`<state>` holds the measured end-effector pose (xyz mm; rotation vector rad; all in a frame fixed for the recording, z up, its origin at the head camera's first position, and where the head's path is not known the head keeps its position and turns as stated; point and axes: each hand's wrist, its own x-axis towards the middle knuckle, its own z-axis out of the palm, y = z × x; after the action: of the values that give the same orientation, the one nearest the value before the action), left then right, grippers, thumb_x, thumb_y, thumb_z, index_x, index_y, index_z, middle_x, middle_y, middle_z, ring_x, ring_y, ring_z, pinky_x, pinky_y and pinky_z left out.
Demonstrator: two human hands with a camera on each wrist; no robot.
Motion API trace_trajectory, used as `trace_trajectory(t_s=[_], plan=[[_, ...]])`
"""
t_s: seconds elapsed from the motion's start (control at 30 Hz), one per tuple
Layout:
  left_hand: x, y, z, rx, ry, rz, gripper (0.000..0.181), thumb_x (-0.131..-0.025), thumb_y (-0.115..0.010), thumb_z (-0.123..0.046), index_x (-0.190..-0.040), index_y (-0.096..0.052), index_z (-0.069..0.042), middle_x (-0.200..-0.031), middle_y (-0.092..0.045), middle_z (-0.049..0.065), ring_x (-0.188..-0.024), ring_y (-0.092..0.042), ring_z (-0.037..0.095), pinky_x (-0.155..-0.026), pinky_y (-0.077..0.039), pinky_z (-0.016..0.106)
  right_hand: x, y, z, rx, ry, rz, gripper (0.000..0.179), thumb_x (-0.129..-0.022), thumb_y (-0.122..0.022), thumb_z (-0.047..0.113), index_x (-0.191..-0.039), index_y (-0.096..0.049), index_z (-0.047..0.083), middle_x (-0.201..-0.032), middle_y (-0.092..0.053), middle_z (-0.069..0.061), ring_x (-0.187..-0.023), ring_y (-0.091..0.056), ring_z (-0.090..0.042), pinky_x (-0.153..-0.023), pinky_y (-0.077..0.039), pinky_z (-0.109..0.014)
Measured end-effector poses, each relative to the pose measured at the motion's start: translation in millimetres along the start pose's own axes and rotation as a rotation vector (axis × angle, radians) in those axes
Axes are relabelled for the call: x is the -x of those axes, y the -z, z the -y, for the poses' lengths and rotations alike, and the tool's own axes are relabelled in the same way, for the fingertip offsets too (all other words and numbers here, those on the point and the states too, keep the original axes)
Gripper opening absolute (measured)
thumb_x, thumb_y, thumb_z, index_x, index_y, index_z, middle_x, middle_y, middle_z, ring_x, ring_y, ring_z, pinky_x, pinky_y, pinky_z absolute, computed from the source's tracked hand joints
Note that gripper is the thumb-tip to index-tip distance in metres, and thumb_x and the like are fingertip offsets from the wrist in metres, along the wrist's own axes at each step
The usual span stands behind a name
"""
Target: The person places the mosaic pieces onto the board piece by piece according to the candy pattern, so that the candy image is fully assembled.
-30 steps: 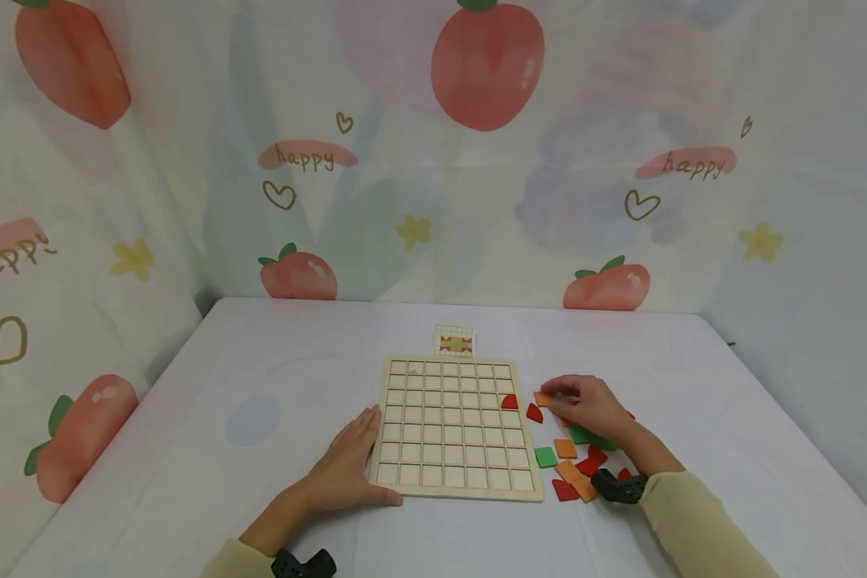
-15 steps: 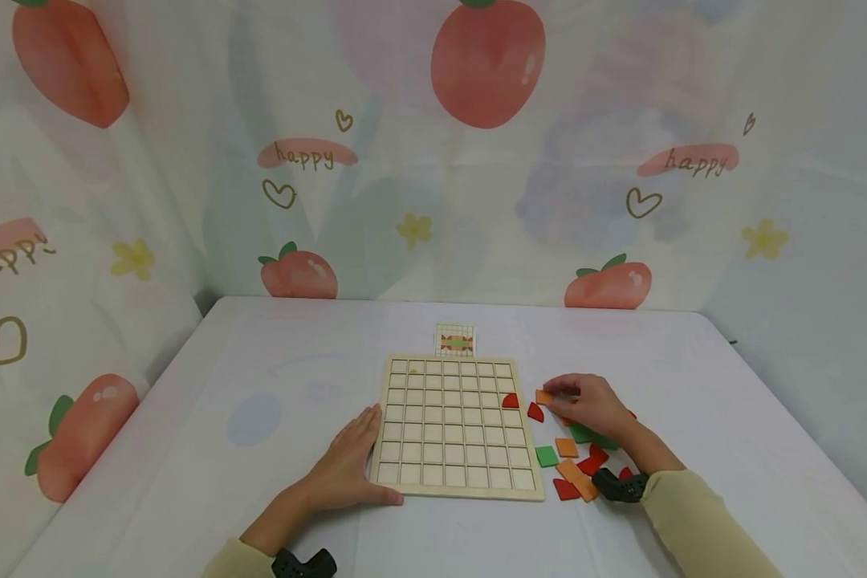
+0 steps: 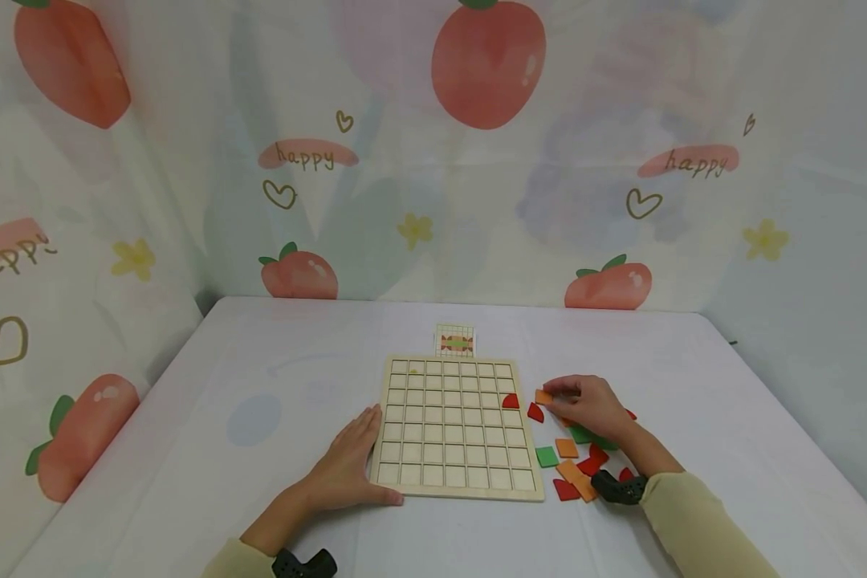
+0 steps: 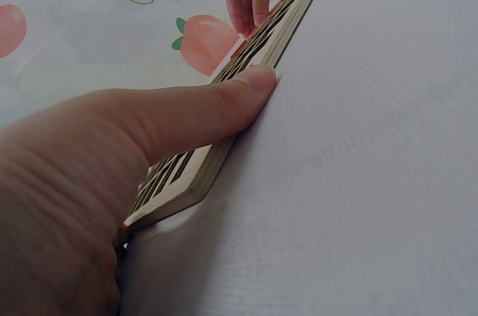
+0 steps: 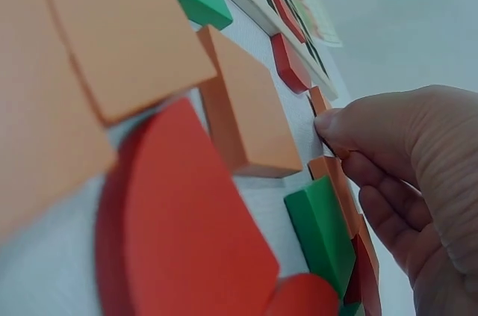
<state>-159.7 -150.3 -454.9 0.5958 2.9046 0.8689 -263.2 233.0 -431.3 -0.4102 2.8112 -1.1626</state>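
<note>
A square wooden grid board [image 3: 453, 433] lies on the table, a red quarter-round tile [image 3: 510, 400] in one cell at its right side. My left hand [image 3: 347, 468] rests at the board's near left corner, fingers straight along the left edge. In the left wrist view its thumb [image 4: 216, 107] lies straight across the front edge. Right of the board, my right hand [image 3: 585, 403] pinches a square orange tile [image 3: 543, 397] between thumb and fingertips. The right wrist view shows the thumb [image 5: 328, 122] pressed on this tile. Beside it lies a loose red tile [image 3: 535, 413].
Loose tiles spread right of the board: a green square [image 3: 547, 457], an orange square [image 3: 567, 448], several red pieces and more, partly under my right hand and wrist. A small pattern card [image 3: 454, 340] stands behind the board. Patterned cloth [image 3: 441, 201] hangs at the back.
</note>
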Motion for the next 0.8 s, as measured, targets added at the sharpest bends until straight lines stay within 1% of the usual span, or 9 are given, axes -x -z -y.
trace_trajectory(t_s=[0.27, 0.37, 0.5, 0.67, 0.8], plan=[[-1.1, 0.1, -0.4, -0.005, 0.011, 0.005, 0.128, -0.060, -0.066, -0.073, -0.145, -0.010, 0.004, -0.151, -0.012, 0.016, -0.138, -0.008, 0.027, -0.107, -0.012, 0.047, 2.1, -1.1, 1.9, -0.011, 0.005, -0.014, 0.036, -0.083, -0.069, 0.019, -0.113, -0.064, 0.001, -0.111, -0.062, -0.013, -0.107, -0.052, -0.030, -0.087, -0.045, -0.045], [-1.0, -0.3, -0.1, -0.002, 0.012, 0.008, 0.127, -0.060, -0.066, -0.073, -0.145, -0.010, 0.004, -0.151, -0.012, 0.016, -0.138, -0.008, 0.026, -0.107, -0.012, 0.046, 2.9, -2.3, 3.8, -0.004, -0.006, -0.019, 0.036, -0.082, -0.070, 0.020, -0.113, -0.064, 0.002, -0.111, -0.062, -0.012, -0.106, -0.051, -0.030, -0.085, -0.047, -0.044], [-0.7, -0.5, -0.2, -0.003, 0.012, 0.008, 0.127, -0.060, -0.066, -0.072, -0.145, -0.011, 0.004, -0.151, -0.012, 0.016, -0.138, -0.008, 0.026, -0.107, -0.012, 0.046, 3.7, -4.1, 5.9, 0.009, -0.002, -0.021, 0.035, -0.082, -0.071, 0.020, -0.112, -0.065, 0.004, -0.110, -0.063, -0.011, -0.104, -0.051, -0.029, -0.082, -0.049, -0.041], [-0.2, -0.8, 0.0, -0.007, 0.002, -0.002, 0.126, -0.060, -0.067, -0.071, -0.145, -0.012, 0.005, -0.150, -0.013, 0.017, -0.138, -0.009, 0.027, -0.107, -0.013, 0.047, 5.7, -6.7, 7.0, 0.008, 0.030, -0.023, 0.034, -0.082, -0.071, 0.021, -0.111, -0.066, 0.004, -0.109, -0.063, -0.009, -0.105, -0.052, -0.028, -0.083, -0.048, -0.042], [0.1, -0.7, 0.5, -0.008, -0.003, -0.006, 0.127, -0.060, -0.068, -0.071, -0.144, -0.011, 0.005, -0.150, -0.013, 0.017, -0.138, -0.009, 0.028, -0.107, -0.013, 0.047, 6.6, -9.1, 8.0, -0.013, 0.053, -0.019, 0.031, -0.082, -0.070, 0.018, -0.110, -0.066, 0.005, -0.107, -0.065, -0.006, -0.105, -0.053, -0.028, -0.084, -0.047, -0.042]])
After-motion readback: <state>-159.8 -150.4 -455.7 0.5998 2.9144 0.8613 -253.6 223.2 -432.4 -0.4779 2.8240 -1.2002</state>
